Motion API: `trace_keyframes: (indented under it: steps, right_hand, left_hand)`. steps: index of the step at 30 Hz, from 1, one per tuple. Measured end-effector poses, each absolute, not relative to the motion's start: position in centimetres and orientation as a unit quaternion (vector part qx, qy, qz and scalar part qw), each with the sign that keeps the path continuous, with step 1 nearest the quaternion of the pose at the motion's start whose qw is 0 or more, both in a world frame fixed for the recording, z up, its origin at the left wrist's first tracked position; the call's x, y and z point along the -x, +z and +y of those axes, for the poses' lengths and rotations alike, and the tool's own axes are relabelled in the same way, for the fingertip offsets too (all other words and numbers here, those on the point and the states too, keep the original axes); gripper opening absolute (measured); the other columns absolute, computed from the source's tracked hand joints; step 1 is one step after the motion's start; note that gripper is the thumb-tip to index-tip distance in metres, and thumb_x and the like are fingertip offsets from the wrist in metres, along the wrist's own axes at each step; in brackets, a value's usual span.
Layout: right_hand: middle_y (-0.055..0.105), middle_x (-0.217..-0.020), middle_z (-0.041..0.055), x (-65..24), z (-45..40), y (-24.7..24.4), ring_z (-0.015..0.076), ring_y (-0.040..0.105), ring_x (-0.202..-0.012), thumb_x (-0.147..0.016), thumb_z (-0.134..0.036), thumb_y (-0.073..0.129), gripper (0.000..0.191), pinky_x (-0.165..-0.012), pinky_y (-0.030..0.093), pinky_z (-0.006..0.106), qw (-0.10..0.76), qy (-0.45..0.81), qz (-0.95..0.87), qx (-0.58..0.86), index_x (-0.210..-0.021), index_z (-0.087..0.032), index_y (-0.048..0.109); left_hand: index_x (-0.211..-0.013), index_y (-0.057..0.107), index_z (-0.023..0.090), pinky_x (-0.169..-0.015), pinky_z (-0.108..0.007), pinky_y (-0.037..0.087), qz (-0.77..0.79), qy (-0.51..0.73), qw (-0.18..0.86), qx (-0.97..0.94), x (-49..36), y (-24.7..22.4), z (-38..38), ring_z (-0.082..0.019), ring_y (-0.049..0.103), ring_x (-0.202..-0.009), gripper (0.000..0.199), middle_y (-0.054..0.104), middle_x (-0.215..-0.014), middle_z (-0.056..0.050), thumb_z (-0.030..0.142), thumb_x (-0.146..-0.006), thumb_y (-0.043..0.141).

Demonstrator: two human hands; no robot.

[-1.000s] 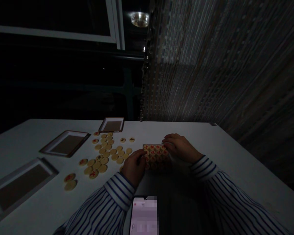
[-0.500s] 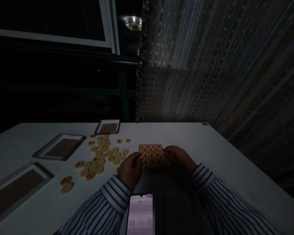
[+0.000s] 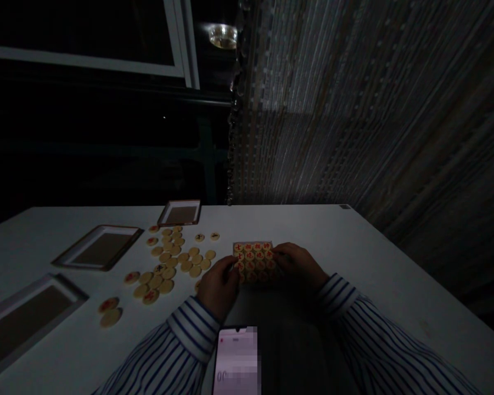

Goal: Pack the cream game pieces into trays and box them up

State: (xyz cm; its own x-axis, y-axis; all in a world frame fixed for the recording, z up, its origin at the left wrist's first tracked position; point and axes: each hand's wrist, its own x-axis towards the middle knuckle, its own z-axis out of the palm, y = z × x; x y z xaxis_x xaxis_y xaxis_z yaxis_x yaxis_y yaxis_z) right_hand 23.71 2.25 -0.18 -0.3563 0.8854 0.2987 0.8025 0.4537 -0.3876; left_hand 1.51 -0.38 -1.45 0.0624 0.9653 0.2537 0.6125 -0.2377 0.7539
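A small open box [image 3: 253,243] lies in front of me, filled with rows of round Chinese chess pieces [image 3: 258,256] marked in red characters. My left hand [image 3: 219,285] is closed on the box's left side, with thumb and fingers at its rim. My right hand [image 3: 298,262] is closed at the right side, its fingertips over the upper right edge beside the end pieces. The near edge of the box is dark and hard to make out. To the left of my left hand, many loose pieces [image 3: 157,281] lie scattered, mostly blank side up.
Three shallow trays or lids stand on the white table [image 3: 325,230]: one at the back [image 3: 181,202], one at mid left [image 3: 80,267] and one at near left [image 3: 68,315]. A lit phone [image 3: 236,362] lies close to me. Beyond hangs a string curtain [image 3: 296,137].
My right hand's fingertips have shifted slightly left over the box's edge. The left hand stays in place. The view has moved a little.
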Motion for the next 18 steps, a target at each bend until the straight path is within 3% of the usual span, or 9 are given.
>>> trace_keyframes:
  steps: [18]
  right_hand:
    - [0.061,-0.093,0.0059,-23.47,1.99,0.06,0.0154,0.054,-0.085,-0.080,-0.029,0.042,0.025,-0.077,0.042,0.029,0.240,0.088,-0.804,0.537,-0.096,-0.016,0.057]
  left_hand:
    - [-0.096,0.057,0.016,-0.081,-0.034,0.046,0.567,0.387,0.229,-0.690,-1.57,-1.44,-0.38,-0.018,0.057,-0.092,0.027,0.062,-0.098,-0.007,0.021,-0.073,0.044]
